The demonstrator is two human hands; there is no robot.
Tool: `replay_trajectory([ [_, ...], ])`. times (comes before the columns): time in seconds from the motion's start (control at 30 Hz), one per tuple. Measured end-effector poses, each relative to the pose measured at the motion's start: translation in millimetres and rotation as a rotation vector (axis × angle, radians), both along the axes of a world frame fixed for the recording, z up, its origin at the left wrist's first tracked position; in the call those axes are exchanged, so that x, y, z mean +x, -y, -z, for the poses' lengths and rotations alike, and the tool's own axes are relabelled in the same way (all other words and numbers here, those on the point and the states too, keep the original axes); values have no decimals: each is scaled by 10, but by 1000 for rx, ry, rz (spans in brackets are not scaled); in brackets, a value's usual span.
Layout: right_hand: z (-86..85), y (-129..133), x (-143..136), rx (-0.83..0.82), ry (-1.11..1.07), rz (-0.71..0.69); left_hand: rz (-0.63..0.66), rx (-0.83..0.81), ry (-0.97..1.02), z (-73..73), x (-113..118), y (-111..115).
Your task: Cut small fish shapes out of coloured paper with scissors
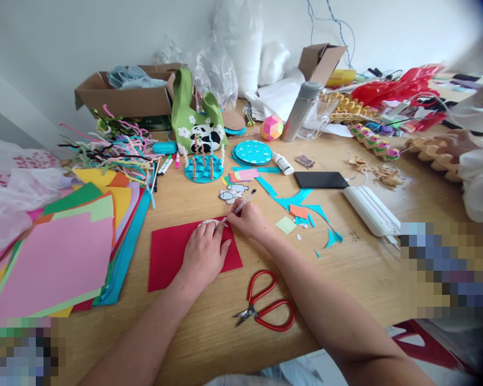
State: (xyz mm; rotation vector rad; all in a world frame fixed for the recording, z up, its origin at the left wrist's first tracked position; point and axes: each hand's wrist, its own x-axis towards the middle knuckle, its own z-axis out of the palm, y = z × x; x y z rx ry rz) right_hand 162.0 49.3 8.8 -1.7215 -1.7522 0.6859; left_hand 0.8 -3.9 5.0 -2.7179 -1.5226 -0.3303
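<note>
- Left hand point(204, 249): laid flat, fingers extended and thumb held apart, pressing on the red sheet and the edge of the white cut-out.
- Right hand point(247, 220): thumb and fingers pinching a slim pale pen point(243, 199), dark at its upper end, tip down at the cut-out.
- Red sheet point(167, 257): on the wooden table point(209, 343), directly before the person, partly under the left hand.
- White cut-out point(209, 221): on the red sheet near its far edge, partly covered by the fingers.
- Plastic bag point(8, 177), far left: translucent white, printed with red characters, too distorted to read.
- White bottle point(284, 163): lying on its side; label marks too small to read.
- Green bag point(185, 96): two handles, panda and white flowers on the front; contents hidden.
- Cardboard box point(100, 91): open, pale blue crumpled material inside.
- Second cardboard box point(322, 59), at the back: flaps raised; contents cannot be seen.
- Grey flask point(300, 112): upright, lidded, beside a clear vessel point(320, 122).
- Egg carton point(438, 153), right: moulded brown cups, near a strip of painted cups point(374, 142).
- Scissors point(276, 316): red-handled, blades slightly parted, lying between the forearms.
</note>
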Motion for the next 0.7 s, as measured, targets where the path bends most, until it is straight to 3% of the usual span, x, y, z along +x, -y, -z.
replay_trajectory([
  [0.7,-58,28,28,-5,30,-29,6,16,-11,15,4,-2],
])
